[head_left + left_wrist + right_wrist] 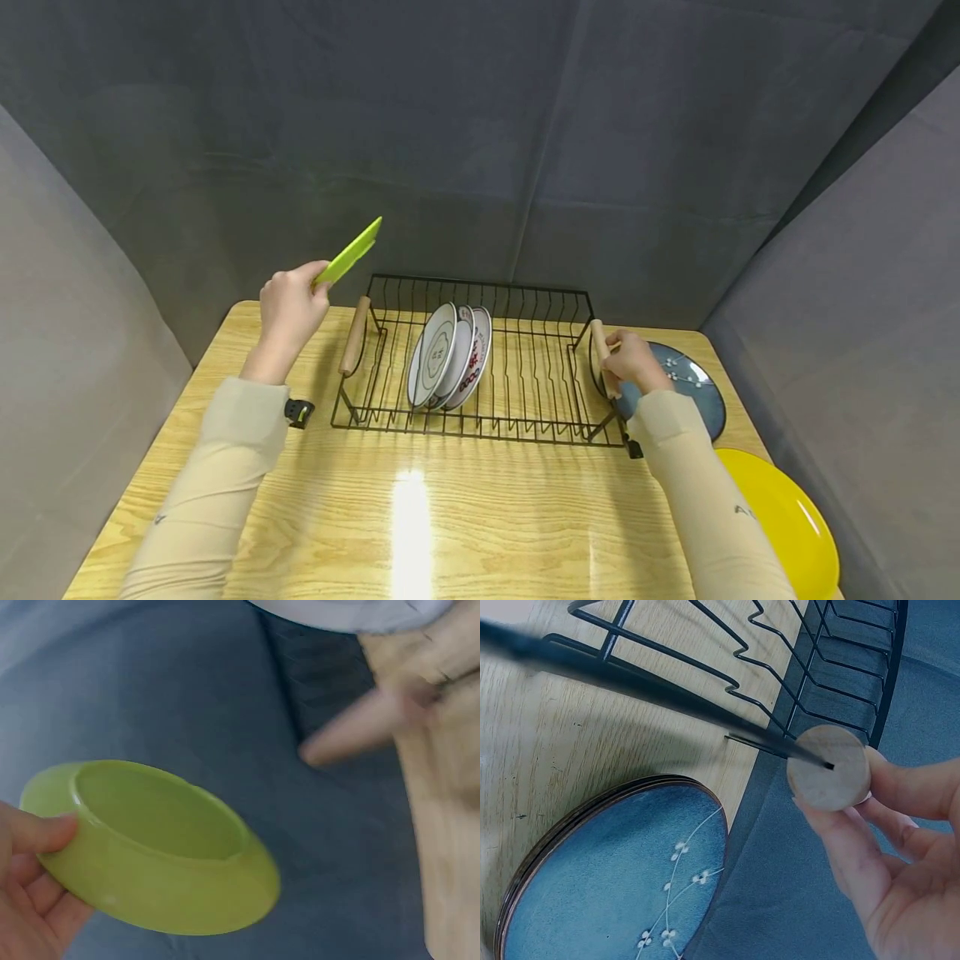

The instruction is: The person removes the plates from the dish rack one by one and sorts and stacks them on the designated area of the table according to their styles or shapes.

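Observation:
My left hand point(295, 304) pinches a lime-green plate point(349, 252) by its edge, in the air above the left end of a black wire dish rack point(480, 423). The left wrist view shows the plate's underside, with its raised foot ring, and my thumb on it. With my right hand point(632, 358) I grip the rack's right wooden handle point(604, 354); in the right wrist view my fingers and thumb curl round the handle's end point(829, 768). Several white plates point(442, 354) with printed patterns stand upright in the rack's left half.
Blue plates point(693, 383) with a white blossom pattern lie stacked right of the rack, partly behind my right forearm. Nearer me is a yellow plate point(787, 533) at the table's right edge. Grey cloth point(450, 150) hangs behind the wooden table point(495, 517) and at both sides.

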A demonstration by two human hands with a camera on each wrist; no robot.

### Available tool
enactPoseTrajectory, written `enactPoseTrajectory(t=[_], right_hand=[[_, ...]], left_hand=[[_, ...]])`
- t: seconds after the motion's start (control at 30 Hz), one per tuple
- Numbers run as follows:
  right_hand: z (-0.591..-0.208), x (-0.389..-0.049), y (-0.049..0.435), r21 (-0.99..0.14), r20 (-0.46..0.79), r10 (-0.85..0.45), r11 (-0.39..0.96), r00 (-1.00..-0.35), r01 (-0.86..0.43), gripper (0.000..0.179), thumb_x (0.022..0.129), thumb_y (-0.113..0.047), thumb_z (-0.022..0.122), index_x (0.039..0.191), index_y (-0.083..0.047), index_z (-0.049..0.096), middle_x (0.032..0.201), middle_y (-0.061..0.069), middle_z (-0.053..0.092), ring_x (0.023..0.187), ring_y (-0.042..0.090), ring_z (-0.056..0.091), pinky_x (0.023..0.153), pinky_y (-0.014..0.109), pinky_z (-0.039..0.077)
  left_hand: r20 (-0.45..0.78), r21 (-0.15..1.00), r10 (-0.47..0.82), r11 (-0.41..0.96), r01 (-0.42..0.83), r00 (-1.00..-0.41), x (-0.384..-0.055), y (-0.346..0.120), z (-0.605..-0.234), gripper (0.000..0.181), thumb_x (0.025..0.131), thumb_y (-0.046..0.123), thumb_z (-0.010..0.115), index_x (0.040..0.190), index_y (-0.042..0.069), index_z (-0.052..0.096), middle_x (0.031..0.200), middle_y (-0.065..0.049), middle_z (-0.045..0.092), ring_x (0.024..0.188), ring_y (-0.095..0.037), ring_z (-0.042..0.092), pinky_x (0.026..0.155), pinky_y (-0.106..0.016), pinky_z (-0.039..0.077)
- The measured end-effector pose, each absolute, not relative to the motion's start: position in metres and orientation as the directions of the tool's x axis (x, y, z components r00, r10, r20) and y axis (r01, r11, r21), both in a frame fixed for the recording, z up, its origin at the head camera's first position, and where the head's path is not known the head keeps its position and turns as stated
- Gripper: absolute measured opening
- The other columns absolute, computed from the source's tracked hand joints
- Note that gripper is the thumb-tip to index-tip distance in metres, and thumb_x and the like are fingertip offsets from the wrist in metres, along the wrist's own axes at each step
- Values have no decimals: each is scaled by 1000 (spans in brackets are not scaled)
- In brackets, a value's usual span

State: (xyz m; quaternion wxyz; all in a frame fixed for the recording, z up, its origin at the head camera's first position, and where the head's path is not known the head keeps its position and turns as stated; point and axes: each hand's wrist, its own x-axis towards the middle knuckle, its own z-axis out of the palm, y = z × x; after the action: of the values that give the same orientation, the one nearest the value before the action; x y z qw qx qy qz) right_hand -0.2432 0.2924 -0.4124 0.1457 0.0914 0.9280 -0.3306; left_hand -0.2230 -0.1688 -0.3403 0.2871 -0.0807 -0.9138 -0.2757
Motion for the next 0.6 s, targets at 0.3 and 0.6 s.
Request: enactPoseTrajectory(t=[0.3,0.6], right_hand=[[-413,-244,293,-575,-331,60,778,-942,252,49,89,-4,52,133,6,33,117,30,48,86,32,57,65,35,48],[-414,-244,293,-562,-335,64,788,-940,254,48,88,-2,51,132,5,34,118,29,48,89,34,55,65,34,46]], left_hand=[[645,226,109,919,325,-756,-233,-204,-389,22,78,-7,57,95,-2,69,69,-21,65,38,-27,40,37,-40,32],[659,95,195,937,337,-726,-234,-231,-434,28,66,-15,59,89,-1,69,63,-18,63,41,-29,49,38,-41,37]])
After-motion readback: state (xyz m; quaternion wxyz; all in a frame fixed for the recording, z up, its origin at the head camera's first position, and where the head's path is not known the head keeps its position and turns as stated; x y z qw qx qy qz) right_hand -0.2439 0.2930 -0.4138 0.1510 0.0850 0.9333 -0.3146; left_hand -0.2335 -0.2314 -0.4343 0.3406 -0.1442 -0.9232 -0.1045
